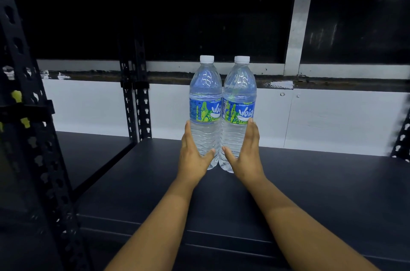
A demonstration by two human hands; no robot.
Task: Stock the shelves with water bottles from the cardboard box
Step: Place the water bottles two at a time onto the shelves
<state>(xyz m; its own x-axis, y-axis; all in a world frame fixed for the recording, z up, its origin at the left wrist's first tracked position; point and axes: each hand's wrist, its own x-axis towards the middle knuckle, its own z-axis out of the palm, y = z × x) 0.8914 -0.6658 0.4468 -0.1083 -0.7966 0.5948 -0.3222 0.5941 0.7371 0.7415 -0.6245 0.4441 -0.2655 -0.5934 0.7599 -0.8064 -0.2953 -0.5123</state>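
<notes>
Two clear water bottles with white caps and blue-green labels stand upright side by side, touching, on the dark shelf board. My left hand holds the left water bottle low down. Its fingers lie along the bottle's outer side and its thumb crosses the front. My right hand holds the right water bottle the same way, mirrored. Both bottle bases sit at the shelf surface, about mid-depth. No cardboard box is in view.
Black perforated uprights stand at the near left, at the back left and at the far right edge. A white wall panel closes the back, with dark window panes above it. Another dark shelf board lies to the left.
</notes>
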